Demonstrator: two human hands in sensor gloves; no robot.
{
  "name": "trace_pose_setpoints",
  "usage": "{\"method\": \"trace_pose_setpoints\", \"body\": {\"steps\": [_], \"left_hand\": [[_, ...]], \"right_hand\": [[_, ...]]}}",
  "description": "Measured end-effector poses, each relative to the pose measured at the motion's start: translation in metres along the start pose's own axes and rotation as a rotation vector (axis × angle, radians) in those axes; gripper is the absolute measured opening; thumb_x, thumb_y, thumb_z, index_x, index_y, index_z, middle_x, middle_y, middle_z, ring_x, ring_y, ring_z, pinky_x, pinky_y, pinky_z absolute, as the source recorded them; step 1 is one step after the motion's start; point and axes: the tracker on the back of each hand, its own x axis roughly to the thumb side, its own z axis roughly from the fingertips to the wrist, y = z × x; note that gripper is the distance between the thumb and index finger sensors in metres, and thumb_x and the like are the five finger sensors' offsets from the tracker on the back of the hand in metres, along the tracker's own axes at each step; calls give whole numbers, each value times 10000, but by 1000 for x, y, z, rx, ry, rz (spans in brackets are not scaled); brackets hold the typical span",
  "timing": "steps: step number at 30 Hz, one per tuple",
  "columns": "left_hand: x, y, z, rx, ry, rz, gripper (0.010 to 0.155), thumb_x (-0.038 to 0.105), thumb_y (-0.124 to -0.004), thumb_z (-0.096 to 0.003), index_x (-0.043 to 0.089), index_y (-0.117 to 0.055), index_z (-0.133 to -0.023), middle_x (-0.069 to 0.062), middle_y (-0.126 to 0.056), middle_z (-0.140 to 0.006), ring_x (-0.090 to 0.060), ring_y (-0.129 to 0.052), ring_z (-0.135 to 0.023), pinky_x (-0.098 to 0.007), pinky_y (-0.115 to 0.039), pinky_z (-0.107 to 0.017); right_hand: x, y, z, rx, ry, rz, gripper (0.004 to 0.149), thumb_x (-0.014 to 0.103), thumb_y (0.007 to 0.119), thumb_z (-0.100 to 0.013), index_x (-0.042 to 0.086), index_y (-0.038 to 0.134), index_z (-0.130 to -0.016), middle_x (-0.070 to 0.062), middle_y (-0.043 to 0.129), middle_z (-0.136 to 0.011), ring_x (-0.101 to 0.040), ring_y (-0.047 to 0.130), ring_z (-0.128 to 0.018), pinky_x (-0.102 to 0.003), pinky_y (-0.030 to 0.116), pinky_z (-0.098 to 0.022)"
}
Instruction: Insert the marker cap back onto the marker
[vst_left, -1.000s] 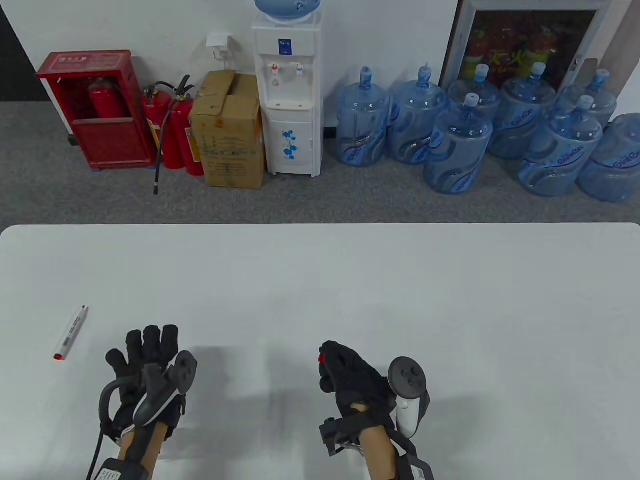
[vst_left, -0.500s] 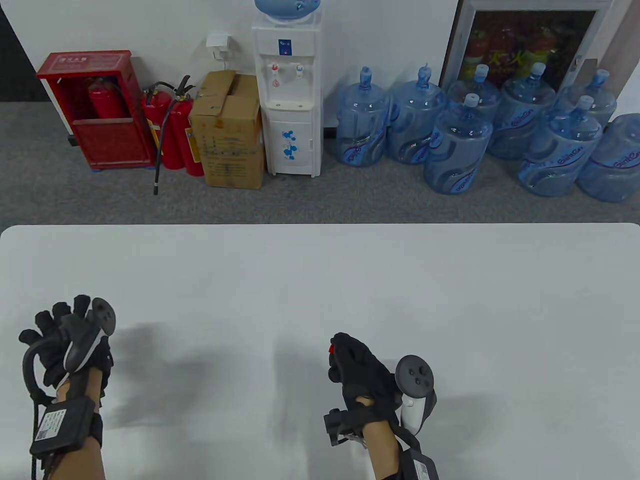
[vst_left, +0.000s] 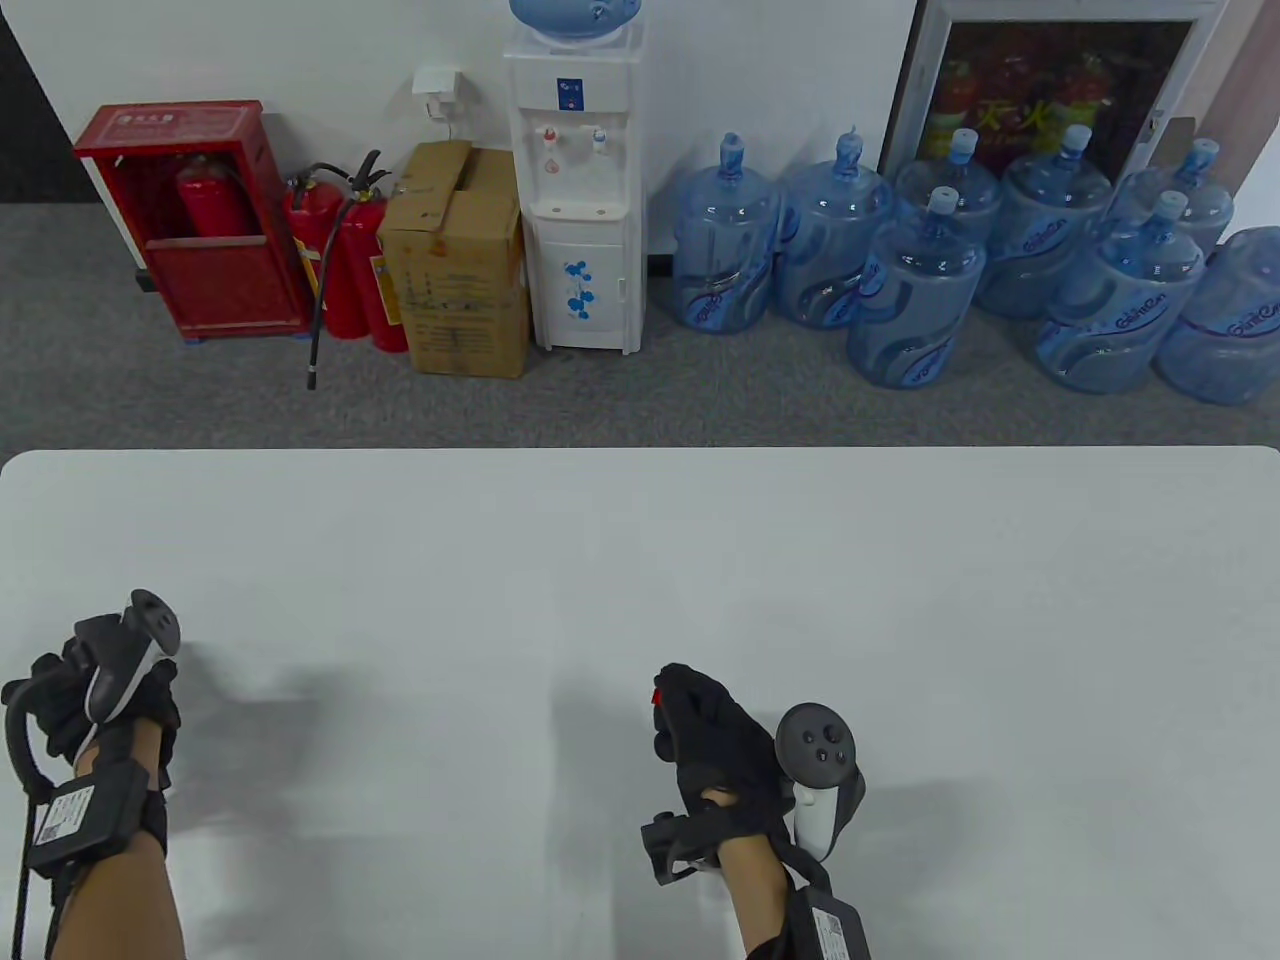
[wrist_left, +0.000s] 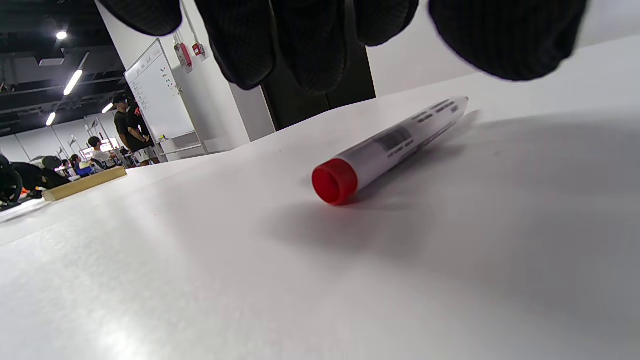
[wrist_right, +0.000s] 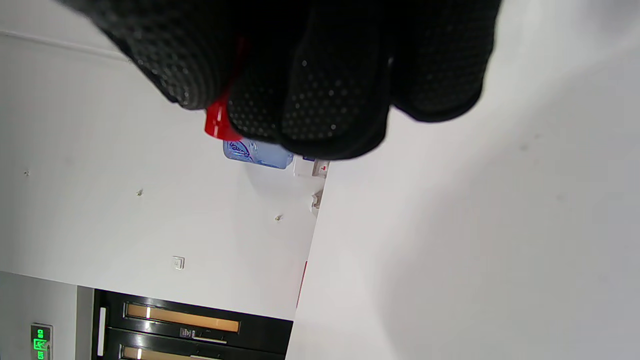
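The white marker lies flat on the white table, its red end plug towards the left wrist camera. In the table view it is hidden under my left hand. In the left wrist view my left hand hovers just above the marker with fingers spread and not touching it. My right hand is curled around the red cap, held above the table near the front middle. The cap also shows in the right wrist view, poking out between the gloved fingers.
Beyond the table's far edge, on the floor, stand a water dispenser, several blue water jugs, a cardboard box and red fire extinguishers. My left hand is close to the table's left edge.
My left hand has moved from the front middle-left to the far left and now covers the marker, which was in plain view before. My right hand has barely moved, still holding the cap.
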Motion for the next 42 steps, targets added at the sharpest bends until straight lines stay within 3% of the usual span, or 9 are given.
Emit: {"method": "trace_pose_setpoints", "body": {"steps": [11, 22, 33, 42], "left_hand": [[8, -5, -6, -40, 30, -87, 815, 592, -785, -369, 296, -530, -1084, -16, -783, -1092, -342, -833, -1023, -649, -549, -745], [2, -7, -16, -113, 88, 16, 776, 575, -809, -345, 284, -644, -1045, -26, -875, -1025, -329, -920, -950, -640, -574, -735], [-4, -1, -22, -125, 139, 51, 712, 565, -874, -264, 299, -830, -922, -14, -981, -891, -294, -1022, -816, -617, -644, -700], [-2, 3, -24, -134, 155, 40, 704, 540, -887, -229, 276, -860, -882, -6, -1017, -811, -279, -1060, -738, -611, -674, -677]], "right_hand": [[2, 2, 0, 8, -17, 23, 448, 453, 766, -447, 285, 795, -862, 53, 957, -678, -102, 1000, -425, -421, 857, -495], [3, 1, 0, 8, -17, 10, 445, 454, 764, -449, 285, 796, -860, 55, 957, -678, -103, 999, -425, -422, 857, -494], [1, 0, 0, 3, -9, 29, 445, 455, 764, -450, 288, 795, -861, 55, 959, -677, -102, 1000, -424, -421, 858, -494], [1, 1, -1, 9, -6, 54, 447, 455, 765, -448, 287, 797, -861, 54, 960, -676, -103, 1000, -424, -423, 858, -493]]}}
